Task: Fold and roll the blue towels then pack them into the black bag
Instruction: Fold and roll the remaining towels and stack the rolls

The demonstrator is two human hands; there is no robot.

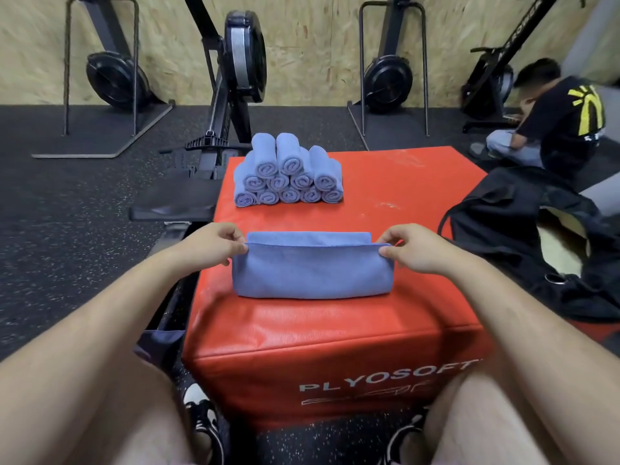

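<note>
A blue towel [312,270] lies folded lengthwise on the red foam box [335,330], its upper layer lifted at the far edge. My left hand [214,243] pinches the towel's left top corner. My right hand [412,248] pinches the right top corner. Behind it, at the far part of the box, several rolled blue towels [288,172] are stacked in a pyramid. The black bag [523,229] lies open on the floor to the right of the box, touching its edge.
Rowing machines [235,78] stand against the wooden wall behind the box. A person in a black shirt [563,125] crouches on the floor at the far right. My knees and shoes frame the box's near side on black rubber flooring.
</note>
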